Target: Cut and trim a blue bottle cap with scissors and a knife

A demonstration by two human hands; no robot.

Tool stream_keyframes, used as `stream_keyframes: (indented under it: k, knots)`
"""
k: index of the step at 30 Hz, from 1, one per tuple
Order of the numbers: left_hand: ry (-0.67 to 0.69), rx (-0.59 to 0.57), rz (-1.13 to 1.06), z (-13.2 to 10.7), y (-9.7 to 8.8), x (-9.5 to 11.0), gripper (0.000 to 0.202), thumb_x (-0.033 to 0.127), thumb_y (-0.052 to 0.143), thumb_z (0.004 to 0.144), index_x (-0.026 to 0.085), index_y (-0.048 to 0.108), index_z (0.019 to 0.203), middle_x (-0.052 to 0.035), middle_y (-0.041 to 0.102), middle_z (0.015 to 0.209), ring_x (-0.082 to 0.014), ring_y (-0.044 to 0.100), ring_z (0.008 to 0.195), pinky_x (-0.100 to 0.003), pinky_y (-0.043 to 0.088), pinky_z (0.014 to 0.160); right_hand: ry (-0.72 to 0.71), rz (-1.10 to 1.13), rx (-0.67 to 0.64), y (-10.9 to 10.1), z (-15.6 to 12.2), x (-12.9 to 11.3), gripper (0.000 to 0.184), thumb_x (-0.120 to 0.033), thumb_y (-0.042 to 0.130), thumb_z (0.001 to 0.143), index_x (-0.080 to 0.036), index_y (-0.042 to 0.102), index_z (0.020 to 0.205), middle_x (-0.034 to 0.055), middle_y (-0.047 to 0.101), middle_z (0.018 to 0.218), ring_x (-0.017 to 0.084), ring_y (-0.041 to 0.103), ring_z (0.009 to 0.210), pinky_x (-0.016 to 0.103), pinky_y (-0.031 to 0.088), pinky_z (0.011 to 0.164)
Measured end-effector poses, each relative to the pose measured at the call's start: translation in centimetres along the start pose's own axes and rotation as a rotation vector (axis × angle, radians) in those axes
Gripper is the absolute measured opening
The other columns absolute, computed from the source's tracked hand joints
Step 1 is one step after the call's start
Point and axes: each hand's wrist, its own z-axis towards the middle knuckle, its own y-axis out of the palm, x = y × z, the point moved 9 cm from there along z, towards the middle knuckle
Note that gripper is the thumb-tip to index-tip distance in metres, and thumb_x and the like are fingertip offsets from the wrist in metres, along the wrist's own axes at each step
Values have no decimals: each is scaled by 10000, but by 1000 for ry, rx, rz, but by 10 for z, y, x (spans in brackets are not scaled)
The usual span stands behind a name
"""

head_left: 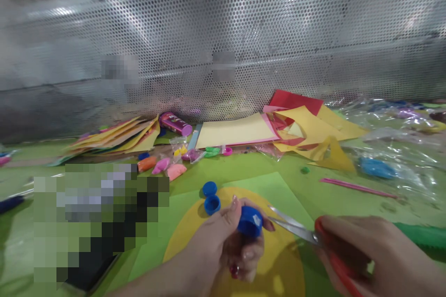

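Observation:
My left hand point(226, 236) is wrapped round a blue bottle cap point(249, 221) that has a small white mark on its side. In my right hand point(376, 250) is a pair of scissors point(315, 237) with red handles; the blades are slightly apart and point left at the cap. Two more blue caps, one point(209, 189) behind the other point(212, 204), lie just beyond my left hand. Under my hands is a yellow paper circle point(184, 241) on a light green sheet point(272, 185).
A pixelated dark object point(104, 232) lies at left. Behind are fanned coloured papers point(118, 135), a purple tube point(176, 124), small clay packets point(176, 171), a cream sheet point(233, 131) and yellow paper scraps point(310, 125). A pink stick point(358, 187) and clear plastic point(407, 148) are at right.

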Motion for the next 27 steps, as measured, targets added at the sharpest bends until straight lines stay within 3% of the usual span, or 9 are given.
stream_keyframes:
  k: [5,10,17,27]
  knots:
    - [-33,37,17,-1,-2,-4,592,733,741,668,182,618,845,74,420,519,-69,277,444,-221,212,471,-142,-161,67,-7,-1,-12,192,-147,429,780,-274,327,678,-68,448,526,78,423,370,183,317,340]
    - [-58,10,9,2,1,-8,610,749,747,642,202,550,826,87,414,499,-68,249,430,-222,207,464,-153,-224,117,-15,0,-18,205,-126,405,753,-284,282,709,-81,425,539,71,426,374,173,313,355]
    - [-80,-56,-19,5,4,-13,540,714,662,765,203,497,716,83,388,505,-58,228,403,-226,193,449,-171,-248,175,-21,2,-20,218,-81,342,752,-288,276,729,-96,421,524,67,424,348,175,309,363]
    - [-48,-18,36,3,4,-13,634,814,580,747,184,545,687,53,477,476,-57,322,379,-223,241,434,-121,-289,294,-29,-4,-16,203,-92,342,831,-272,432,863,-95,558,591,92,563,412,220,377,421]
